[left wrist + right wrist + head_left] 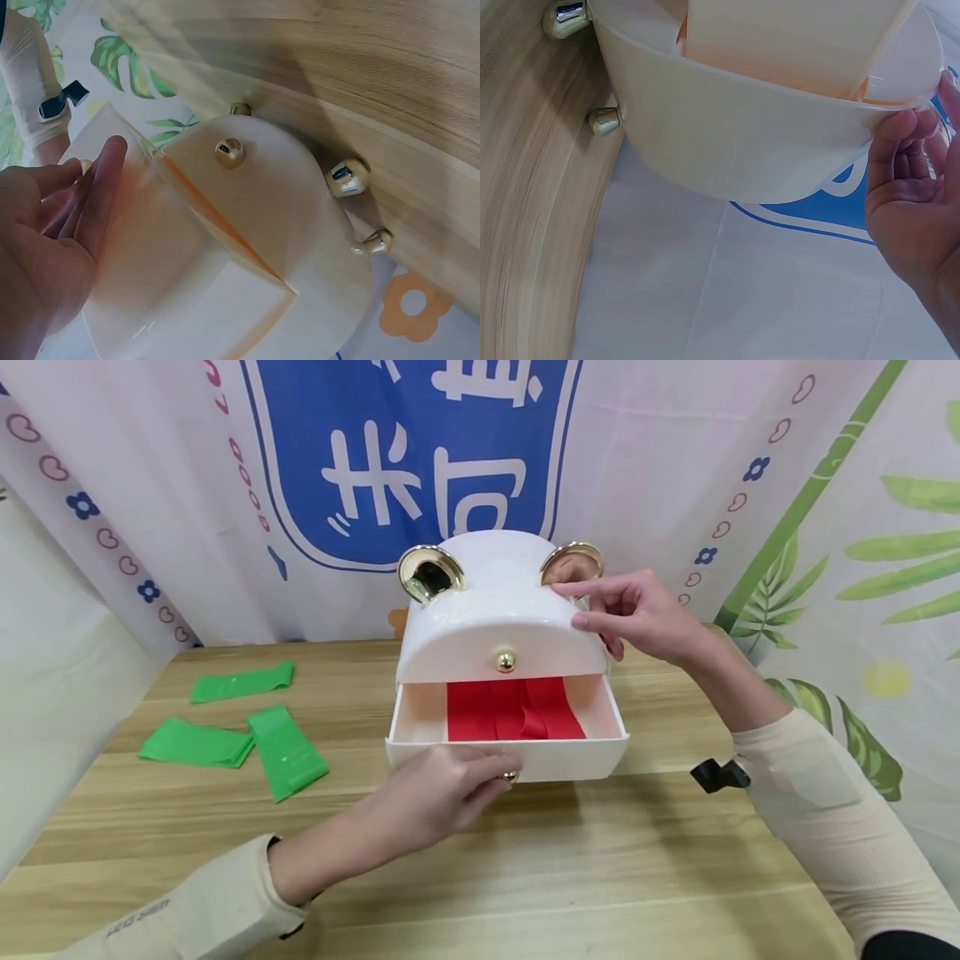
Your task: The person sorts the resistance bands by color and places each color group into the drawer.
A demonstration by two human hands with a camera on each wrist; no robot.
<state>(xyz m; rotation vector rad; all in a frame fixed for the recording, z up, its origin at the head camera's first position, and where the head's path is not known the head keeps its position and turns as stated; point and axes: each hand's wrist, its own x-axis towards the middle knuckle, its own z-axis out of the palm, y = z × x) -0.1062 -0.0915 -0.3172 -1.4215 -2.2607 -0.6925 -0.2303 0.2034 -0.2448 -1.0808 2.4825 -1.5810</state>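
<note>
A white box (495,602) with two gold ears stands on the table, its lower drawer (570,760) pulled out. Red cloth (480,710) lies flat inside that drawer. The left hand (442,789) pinches the drawer's gold knob between thumb and fingers; in the left wrist view the left hand (56,247) is at the drawer front (150,247). At the box's upper right edge, below the ear, rests the right hand (645,614), thumb and fingertips touching the shell. The right wrist view shows the right hand (915,187) against the box side (735,127).
Several green folded bands (288,752) lie on the left of the wooden table (525,877). An upper drawer knob (506,661) is above the pulled-out drawer. Behind the box hangs a printed curtain (637,460). Gold feet (349,178) show under the box.
</note>
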